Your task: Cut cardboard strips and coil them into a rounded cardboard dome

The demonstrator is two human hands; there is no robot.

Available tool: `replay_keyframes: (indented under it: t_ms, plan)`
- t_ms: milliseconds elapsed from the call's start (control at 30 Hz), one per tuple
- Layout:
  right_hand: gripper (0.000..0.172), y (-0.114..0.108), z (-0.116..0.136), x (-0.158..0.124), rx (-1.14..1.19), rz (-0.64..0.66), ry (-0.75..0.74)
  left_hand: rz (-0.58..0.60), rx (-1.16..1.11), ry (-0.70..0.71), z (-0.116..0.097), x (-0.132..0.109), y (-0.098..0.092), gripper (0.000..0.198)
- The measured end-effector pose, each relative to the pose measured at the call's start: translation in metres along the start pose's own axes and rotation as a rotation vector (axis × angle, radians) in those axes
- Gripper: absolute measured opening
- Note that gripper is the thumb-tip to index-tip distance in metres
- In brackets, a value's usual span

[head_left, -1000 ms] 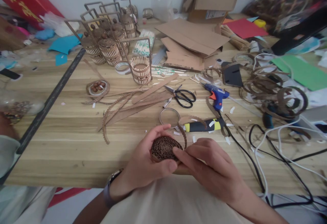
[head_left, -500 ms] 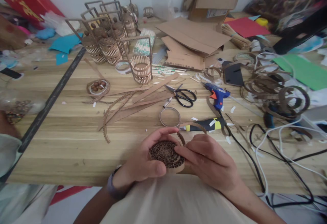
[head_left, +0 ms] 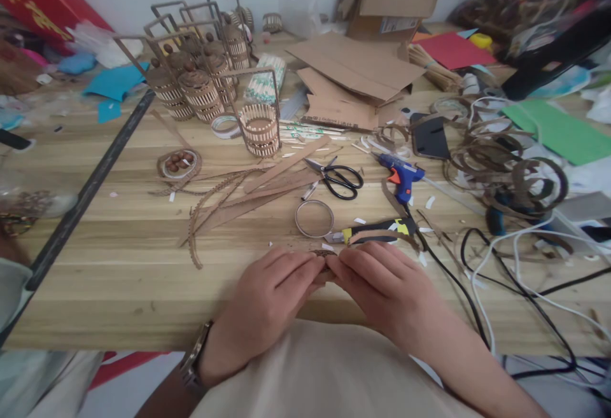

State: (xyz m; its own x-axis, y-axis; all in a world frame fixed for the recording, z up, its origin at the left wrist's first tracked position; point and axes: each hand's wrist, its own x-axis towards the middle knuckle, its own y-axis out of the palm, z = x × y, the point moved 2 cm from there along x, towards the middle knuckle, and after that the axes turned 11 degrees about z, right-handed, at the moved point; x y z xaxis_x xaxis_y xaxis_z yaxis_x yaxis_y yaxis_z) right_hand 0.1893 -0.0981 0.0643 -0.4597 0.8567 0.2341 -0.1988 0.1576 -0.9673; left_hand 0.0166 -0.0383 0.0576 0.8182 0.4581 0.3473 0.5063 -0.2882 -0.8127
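Observation:
Between both hands, close to the table's front edge, is a round coil of corrugated cardboard strip [head_left: 325,254], mostly hidden behind my fingers. My left hand [head_left: 270,294] is closed on its left side, and my right hand [head_left: 396,291] pinches its right side, the fingertips of both nearly meeting. From behind my right hand the coil's loose strip end [head_left: 382,234] curves off over a yellow and black utility knife [head_left: 344,235]. Just beyond my hands lies a thin cardboard ring [head_left: 296,217], with black-handled scissors [head_left: 341,182] behind it.
A blue glue gun [head_left: 401,173] lies to the right, its cord trailing near cables and cardboard coils [head_left: 544,186]. Cut cardboard strips [head_left: 252,198] and a bowl of brown beads [head_left: 179,162] are at left. Small handled stick baskets [head_left: 203,90] stand behind. A person's sleeve shows far left.
My hands have turned over the coil, so its spiral face is now mostly covered. The left hand has rolled knuckles up, and the loose strip end has swung right across the knife.

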Motion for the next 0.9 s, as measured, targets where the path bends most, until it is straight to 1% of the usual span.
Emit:
replay_keyframes:
  t_ms: [67, 167, 400, 533, 667, 733, 800, 900]
  plan:
    - [0.027, 0.003, 0.0, -0.002, 0.041, 0.011, 0.031, -0.011, 0.009, 0.005, 0.0, 0.001, 0.0, 0.023]
    - [0.022, 0.007, -0.003, -0.005, 0.171, -0.003, 0.084, -0.044, -0.02, -0.005, 0.001, -0.002, -0.001, 0.026]
    - [0.018, 0.005, -0.014, -0.008, 0.439, -0.104, 0.182, -0.127, -0.243, -0.133, 0.007, -0.009, -0.002, 0.02]
    - [0.014, 0.006, -0.016, -0.009, 0.555, -0.167, 0.188, -0.14, -0.444, -0.315, 0.009, -0.01, 0.001, 0.014]
    - [0.01, 0.008, -0.016, -0.009, 0.645, -0.193, 0.279, -0.156, -0.66, -0.52, 0.01, -0.012, 0.006, 0.009]
    - [0.006, 0.01, -0.015, -0.007, 0.692, -0.196, 0.311, -0.177, -0.794, -0.611, 0.012, -0.013, 0.01, 0.011]
    - [0.006, 0.013, -0.013, -0.006, 0.734, -0.207, 0.319, -0.206, -0.931, -0.684, 0.014, -0.014, 0.016, 0.014]
    - [0.009, 0.017, -0.013, -0.004, 0.745, -0.195, 0.336, -0.232, -1.082, -0.75, 0.019, -0.015, 0.023, 0.02]
